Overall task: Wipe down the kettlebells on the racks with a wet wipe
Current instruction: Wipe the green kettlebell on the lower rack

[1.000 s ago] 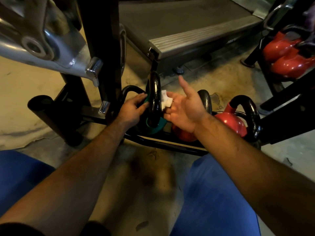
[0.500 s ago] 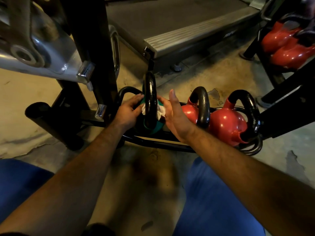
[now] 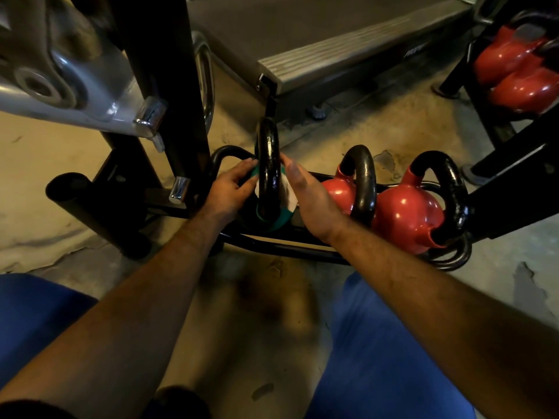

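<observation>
A person crouches in front of a low black rack [image 3: 281, 249] on the floor. Blue trouser legs [image 3: 381, 352] show at the bottom, at 5 and 8 o'clock.

The green kettlebell [image 3: 276, 220] sits on the rack a little above the middle. Its black handle [image 3: 267, 164] stands straight up.

The left hand [image 3: 230, 192] is at 9 o'clock from the handle. Its fingers curl against the green ball, and their tips touch the handle. That grip looks like a hold on the green kettlebell.

The right hand [image 3: 308, 198] is at 3 o'clock from the handle. Its fingers are straight and close together. The flat hand presses a white wet wipe [image 3: 289, 196] onto the green ball. A bit of white also peeks out on the other side of the handle, by the left fingers. So this grip is wide, not curled round the wipe.

Two red kettlebells sit on the same rack at 3 o'clock from the green one. The near red kettlebell [image 3: 338, 195] is just beside the right wrist. The far red kettlebell [image 3: 408, 213] touches it. Both have black handles.

At 1 o'clock, more red kettlebells [image 3: 514, 71] sit on another black rack. At 12 o'clock is the gray end of a treadmill [image 3: 332, 65]. At 10 o'clock is a shiny silver machine part [image 3: 69, 71] on a black post.
</observation>
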The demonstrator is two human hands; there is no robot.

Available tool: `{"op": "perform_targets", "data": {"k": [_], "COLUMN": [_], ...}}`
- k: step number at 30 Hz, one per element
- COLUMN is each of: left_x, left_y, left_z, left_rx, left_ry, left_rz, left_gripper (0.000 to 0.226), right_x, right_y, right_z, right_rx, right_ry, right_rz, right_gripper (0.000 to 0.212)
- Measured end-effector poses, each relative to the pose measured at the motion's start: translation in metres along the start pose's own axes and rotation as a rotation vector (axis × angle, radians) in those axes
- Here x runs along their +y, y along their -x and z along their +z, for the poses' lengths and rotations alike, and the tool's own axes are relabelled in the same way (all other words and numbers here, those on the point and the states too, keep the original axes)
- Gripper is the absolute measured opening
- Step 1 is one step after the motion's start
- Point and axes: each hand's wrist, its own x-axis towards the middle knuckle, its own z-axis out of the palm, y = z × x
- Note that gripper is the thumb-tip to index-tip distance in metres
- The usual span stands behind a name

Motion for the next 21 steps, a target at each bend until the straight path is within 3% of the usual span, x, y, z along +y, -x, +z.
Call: {"op": "perform_targets", "data": {"k": [2,3,7,10,13,16,21], "left_x": [0.0,-0.001,-0.003,-0.008,-0.006,-0.005,-0.011], "left_y": [-0.001,-0.001,-0.001,-0.002,0.0,0.002,-0.003], "left_z": [0.0,0.0,0.0,0.002,0.004,0.004,-0.001], "left_rx": [-0.007,-0.007,-0.013,-0.01,-0.003,-0.015,-0.033], "left_ry": [-0.017,-0.028,-0.031,-0.001,0.04,0.074,-0.006], "left_rz": [0.012,0.012,0.021,0.033,0.025,0.057,0.011], "left_gripper": [0.059,0.059,0.055,0.054,0.052,0.052,0.051], "right_x": [0.011,0.02,0.019,-0.004,-0.023,-0.033,-0.05], "right_y": [0.005,0.007,0.008,-0.009,-0.03,-0.05,-0.084], "right_z": [0.004,0.006,0.015,0.01,-0.002,-0.012,-0.022], "right_rx": [0.02,0.009,0.049,0.06,0.019,-0.026,0.027], "right_ry": [0.061,0.069,-0.143,-0.484,-0.753,-0.871,-0.952], "right_rz": [-0.036,-0.032,0.02,0.146,0.229,0.278,0.352], "right_gripper": [0.088,0.097,0.096,0.12,0.115,0.127,0.129]}}
